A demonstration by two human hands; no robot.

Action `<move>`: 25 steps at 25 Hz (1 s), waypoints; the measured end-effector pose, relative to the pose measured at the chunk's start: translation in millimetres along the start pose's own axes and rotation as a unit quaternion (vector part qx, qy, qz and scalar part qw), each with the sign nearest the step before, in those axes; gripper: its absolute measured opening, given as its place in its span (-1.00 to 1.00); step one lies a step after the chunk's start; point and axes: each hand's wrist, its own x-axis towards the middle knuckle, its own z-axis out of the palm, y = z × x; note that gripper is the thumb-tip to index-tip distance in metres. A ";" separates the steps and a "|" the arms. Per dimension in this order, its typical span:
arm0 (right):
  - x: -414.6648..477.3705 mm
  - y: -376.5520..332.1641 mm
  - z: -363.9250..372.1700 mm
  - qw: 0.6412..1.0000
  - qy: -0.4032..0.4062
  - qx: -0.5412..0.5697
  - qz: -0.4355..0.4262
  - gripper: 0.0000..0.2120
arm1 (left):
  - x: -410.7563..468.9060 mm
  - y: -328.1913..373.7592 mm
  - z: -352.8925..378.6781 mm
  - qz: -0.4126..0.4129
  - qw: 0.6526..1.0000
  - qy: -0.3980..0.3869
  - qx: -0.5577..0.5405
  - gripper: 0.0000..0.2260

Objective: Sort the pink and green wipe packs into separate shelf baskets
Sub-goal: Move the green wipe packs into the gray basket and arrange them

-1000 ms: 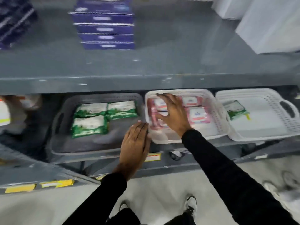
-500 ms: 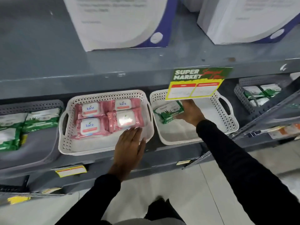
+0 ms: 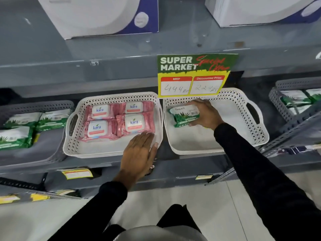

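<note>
Right hand (image 3: 205,115) is clamped on a green pack (image 3: 184,115) inside the right white basket (image 3: 260,136), centre-right of frame. Our left hand (image 3: 139,152) lies flat, fingers apart, on the middle basket (image 3: 69,146) rim; four pink packs (image 3: 119,120) lie in it.

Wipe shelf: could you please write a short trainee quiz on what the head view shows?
1. How many pink packs lie in the middle white basket?
2. True or false: the right hand grips a green pack.
3. The left hand rests on: A) the price sign, B) the middle white basket's front rim, C) the grey basket.

Key: 1) four; 2) true; 3) B.
</note>
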 end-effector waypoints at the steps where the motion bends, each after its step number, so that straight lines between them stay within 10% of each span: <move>1: -4.2 -8.0 -3.7 0.999 0.029 0.019 0.006 -0.19 | 0.5 -1.5 -5.3 0.002 1.000 0.002 -0.011 -0.56; 10: -5.8 -195.8 -3.6 0.975 0.133 0.175 0.011 -0.37 | -27.9 -106.6 -81.9 -0.053 0.996 0.045 -0.060 -0.56; 25: 53.4 -494.6 249.7 0.996 0.043 -0.051 -0.054 -0.30 | -169.0 -390.7 -122.9 -0.137 0.990 0.022 0.014 -0.59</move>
